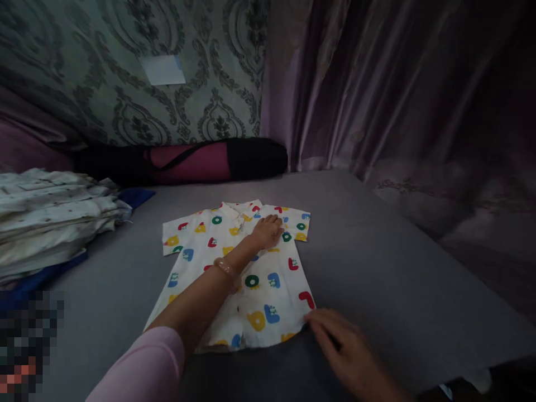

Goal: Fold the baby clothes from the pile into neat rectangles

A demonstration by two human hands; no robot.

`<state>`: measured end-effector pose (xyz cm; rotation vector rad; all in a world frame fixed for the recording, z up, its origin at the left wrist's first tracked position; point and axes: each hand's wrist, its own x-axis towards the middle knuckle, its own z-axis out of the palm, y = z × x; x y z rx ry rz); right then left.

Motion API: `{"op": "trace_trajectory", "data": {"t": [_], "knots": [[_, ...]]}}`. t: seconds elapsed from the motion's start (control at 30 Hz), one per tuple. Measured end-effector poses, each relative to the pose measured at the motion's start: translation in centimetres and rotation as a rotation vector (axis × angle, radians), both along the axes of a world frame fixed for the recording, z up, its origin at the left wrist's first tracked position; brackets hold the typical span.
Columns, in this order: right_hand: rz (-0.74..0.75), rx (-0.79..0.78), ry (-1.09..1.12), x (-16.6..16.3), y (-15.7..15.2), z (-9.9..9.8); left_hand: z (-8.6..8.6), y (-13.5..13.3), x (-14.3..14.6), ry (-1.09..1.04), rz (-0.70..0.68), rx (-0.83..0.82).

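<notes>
A small white shirt [259, 290] printed with red, yellow, blue and green shapes lies flat on the grey surface [397, 279], collar away from me. My left hand [268, 230] reaches across it and rests flat near the right shoulder, fingers stretched out; a clear bangle sits on that wrist. My right hand [341, 346] lies at the shirt's lower right hem, fingers extended and touching the cloth edge.
A stack of folded light garments [50, 218] sits at the left on blue cloth. A dark and pink rolled bag [188, 162] lies against the patterned wall. Purple curtains [397, 100] hang at the right. A blurred patch covers the lower left corner.
</notes>
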<state>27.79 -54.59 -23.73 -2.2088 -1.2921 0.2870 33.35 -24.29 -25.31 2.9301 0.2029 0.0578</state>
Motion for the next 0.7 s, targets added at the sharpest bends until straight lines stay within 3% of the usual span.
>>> {"op": "trace_trajectory", "data": {"t": [0.07,0.13,0.33,0.47,0.7], "knots": [[-0.239,-0.052,0.021,0.9,0.3,0.1,0.6,-0.9,-1.2,0.010,0.032,-0.004],[-0.362,-0.151,-0.043,1.5,1.0,0.1,1.0,-1.9,-2.9,0.009,0.065,-0.006],[-0.278,-0.205,-0.076,1.7,2.9,-0.6,0.3,-4.3,-8.7,-0.062,0.048,-0.014],[-0.287,-0.197,-0.010,1.5,3.4,-0.3,-0.5,-4.4,-10.2,-0.005,-0.032,-0.093],[-0.513,-0.006,0.457,1.7,4.7,0.1,-0.9,-5.0,-10.2,0.016,-0.024,-0.061]]}}
